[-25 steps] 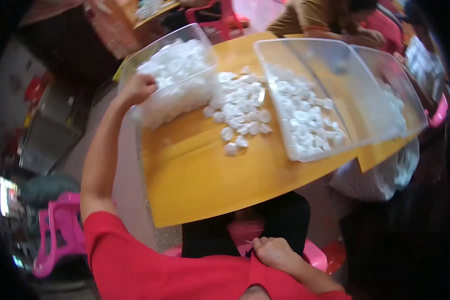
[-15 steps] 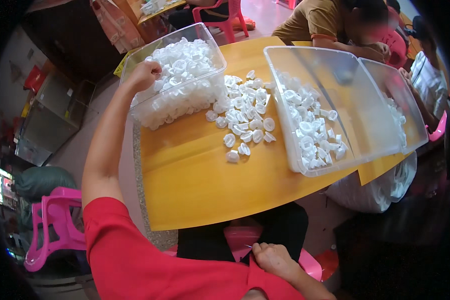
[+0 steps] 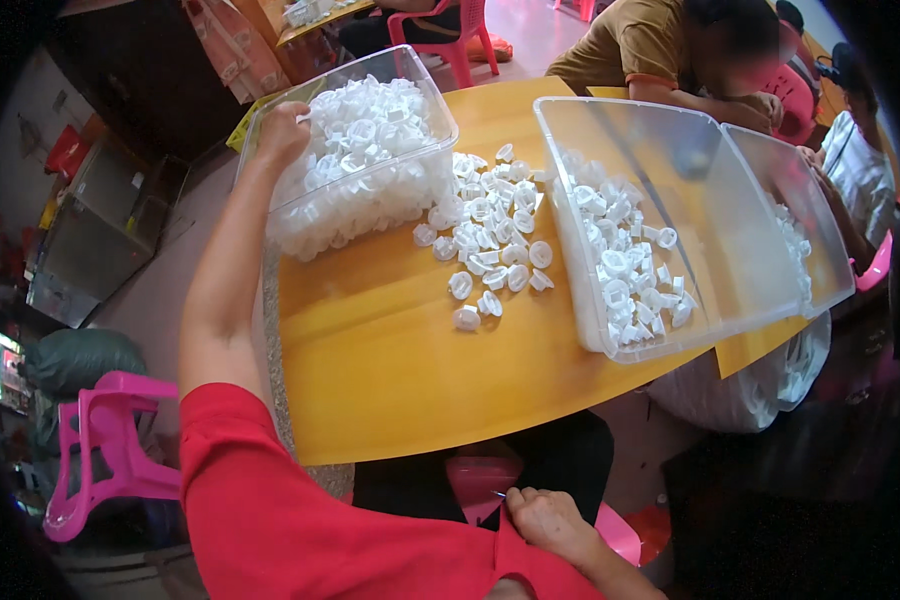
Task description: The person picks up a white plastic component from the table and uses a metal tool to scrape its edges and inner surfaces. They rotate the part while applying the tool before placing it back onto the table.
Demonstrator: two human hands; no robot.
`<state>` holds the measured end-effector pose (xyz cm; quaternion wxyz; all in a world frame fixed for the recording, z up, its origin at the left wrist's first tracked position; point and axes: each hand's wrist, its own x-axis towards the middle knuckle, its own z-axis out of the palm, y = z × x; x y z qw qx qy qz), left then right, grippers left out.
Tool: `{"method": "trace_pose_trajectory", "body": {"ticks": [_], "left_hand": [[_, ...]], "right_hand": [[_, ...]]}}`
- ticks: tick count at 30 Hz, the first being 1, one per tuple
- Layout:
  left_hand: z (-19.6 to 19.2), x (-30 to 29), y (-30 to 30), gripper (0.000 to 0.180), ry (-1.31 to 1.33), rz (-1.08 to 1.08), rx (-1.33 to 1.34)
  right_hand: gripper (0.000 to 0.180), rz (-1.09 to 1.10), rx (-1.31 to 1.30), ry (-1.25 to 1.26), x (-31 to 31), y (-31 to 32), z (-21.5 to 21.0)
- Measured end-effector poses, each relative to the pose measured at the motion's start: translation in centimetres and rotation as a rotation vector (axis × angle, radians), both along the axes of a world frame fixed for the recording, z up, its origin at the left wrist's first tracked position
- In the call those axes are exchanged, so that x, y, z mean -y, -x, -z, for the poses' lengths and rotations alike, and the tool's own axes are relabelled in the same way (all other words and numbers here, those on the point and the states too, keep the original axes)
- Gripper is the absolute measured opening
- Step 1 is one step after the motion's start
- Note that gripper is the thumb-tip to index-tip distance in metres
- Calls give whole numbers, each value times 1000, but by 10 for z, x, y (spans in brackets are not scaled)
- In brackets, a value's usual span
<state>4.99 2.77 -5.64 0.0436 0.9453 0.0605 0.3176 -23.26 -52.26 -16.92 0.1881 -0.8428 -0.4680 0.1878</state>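
Observation:
My left arm reaches out to a clear plastic bin (image 3: pixel 370 170) heaped with small white plastic parts (image 3: pixel 370 120). There my left hand (image 3: pixel 283 132) is closed, beside the heap at the bin's left side; whether anything is in its fingers is hidden. Low over my lap, my right hand (image 3: pixel 545 518) is closed around a thin tool (image 3: pixel 500 494), of which just a short, shiny tip shows. Loose white round parts (image 3: pixel 495 235) lie scattered on the yellow table (image 3: pixel 390 370), right of the bin.
A second clear bin (image 3: pixel 660 335), partly filled with white parts, stands at the table's right, with another clear bin (image 3: pixel 820 270) beyond it. Two people sit at the far right. A pink plastic stool (image 3: pixel 110 450) stands at left; a white plastic bag (image 3: pixel 750 385) sits below the table's right edge.
My left hand has drawn away from the heap toward the bin's far left side. My right hand keeps its place with the thin tool. The view has shifted slightly.

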Motion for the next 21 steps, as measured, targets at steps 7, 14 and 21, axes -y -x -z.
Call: {"method": "trace_pose_trajectory", "body": {"ticks": [7,14,21], "left_hand": [[-30,114,36,23,558,396,-441],[-14,77,-14,12,164,377,-383],[-3,76,-52,10,51,267,-292]], "right_hand": [[9,-14,2,13,0,5,2],[11,-21,-36,46,1,4,3],[11,18,-51,12,2,5,6]]}}
